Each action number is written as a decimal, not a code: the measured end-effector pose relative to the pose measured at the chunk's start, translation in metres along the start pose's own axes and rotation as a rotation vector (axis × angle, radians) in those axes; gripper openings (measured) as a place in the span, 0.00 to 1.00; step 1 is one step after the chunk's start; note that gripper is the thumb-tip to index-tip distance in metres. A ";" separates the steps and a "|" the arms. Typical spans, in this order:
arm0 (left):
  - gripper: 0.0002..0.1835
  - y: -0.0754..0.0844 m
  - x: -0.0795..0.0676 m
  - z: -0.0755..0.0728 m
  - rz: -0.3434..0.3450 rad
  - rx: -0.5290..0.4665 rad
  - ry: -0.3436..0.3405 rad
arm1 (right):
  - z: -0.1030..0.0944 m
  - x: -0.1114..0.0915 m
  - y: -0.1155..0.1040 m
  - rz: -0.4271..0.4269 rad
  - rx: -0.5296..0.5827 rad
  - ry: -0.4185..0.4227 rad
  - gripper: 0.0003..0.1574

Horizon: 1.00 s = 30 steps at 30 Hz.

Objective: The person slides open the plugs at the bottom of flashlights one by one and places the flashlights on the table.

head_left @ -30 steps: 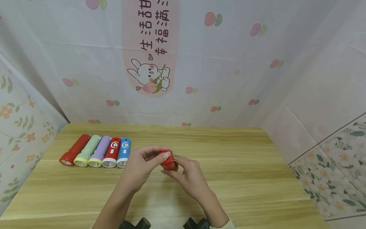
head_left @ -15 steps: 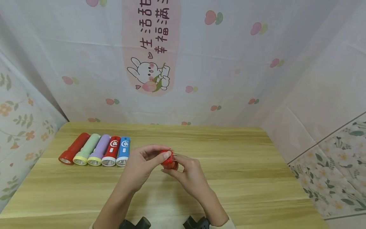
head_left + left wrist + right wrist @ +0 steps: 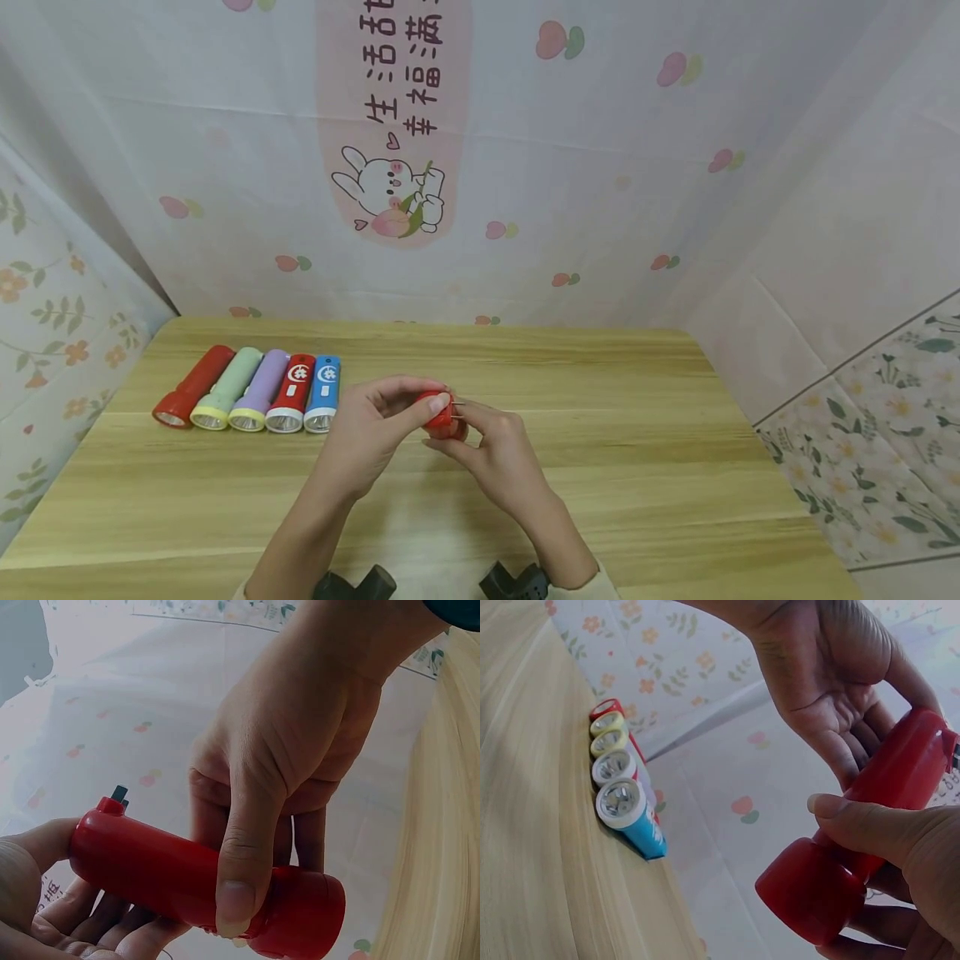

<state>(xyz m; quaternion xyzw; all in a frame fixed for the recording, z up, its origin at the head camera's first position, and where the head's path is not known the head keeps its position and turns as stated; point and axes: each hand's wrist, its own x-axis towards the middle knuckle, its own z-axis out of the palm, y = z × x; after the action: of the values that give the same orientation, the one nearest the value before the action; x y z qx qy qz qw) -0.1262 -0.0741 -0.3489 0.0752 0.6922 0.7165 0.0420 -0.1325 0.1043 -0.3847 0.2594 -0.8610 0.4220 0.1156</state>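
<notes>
Between both hands, above the middle of the table, is a red flashlight (image 3: 442, 427) with two metal plug prongs (image 3: 120, 793) sticking out of its side near the tail. My left hand (image 3: 363, 437) pinches the tail end, thumb on top. The flashlight's barrel is gripped close to its wide head by my right hand (image 3: 502, 454); its thumb (image 3: 244, 877) lies along the neck in the left wrist view. From the right wrist view, the wide red head (image 3: 810, 892) points down and left. The lens is hidden in every view.
At the table's back left, several flashlights lie side by side: dark red (image 3: 193, 390), mint green (image 3: 228, 390), purple (image 3: 262, 390), red with white rim (image 3: 292, 392) and blue (image 3: 323, 392). A patterned cloth (image 3: 600, 183) hangs behind the wooden table (image 3: 637, 467).
Both hands keep their hold on the flashlight almost unmoved. The background and the row of flashlights have shifted slightly upward in the head view.
</notes>
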 end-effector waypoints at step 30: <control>0.13 -0.004 0.002 0.004 -0.005 -0.029 0.032 | 0.000 -0.001 0.002 -0.016 -0.028 0.005 0.21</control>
<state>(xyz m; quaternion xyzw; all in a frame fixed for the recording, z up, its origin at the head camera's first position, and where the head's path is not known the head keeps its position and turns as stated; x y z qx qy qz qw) -0.1274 -0.0693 -0.3527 0.0614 0.6826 0.7274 0.0339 -0.1332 0.1058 -0.3863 0.2634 -0.8645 0.4096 0.1247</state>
